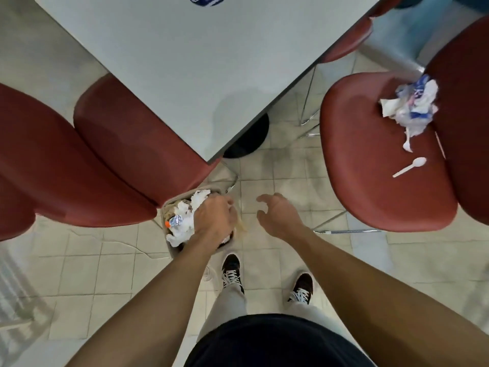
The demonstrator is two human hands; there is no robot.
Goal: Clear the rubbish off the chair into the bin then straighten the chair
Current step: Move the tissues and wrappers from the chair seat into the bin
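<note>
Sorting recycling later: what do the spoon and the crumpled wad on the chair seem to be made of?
The spoon looks like white plastic: thin, smooth, one moulded piece. The wad looks like crumpled paper, perhaps with some thin plastic wrapper: matte white creased folds with blue print. The chair seat looks like smooth red plastic with a dull sheen.

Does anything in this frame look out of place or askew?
Yes: a crumpled white and blue wrapper wad and a white plastic spoon lie on the red chair seat at right, which is angled away from the grey table.

Crumpled wrappers [412, 104], spoon [409, 167] on red chair [370, 160]
</note>
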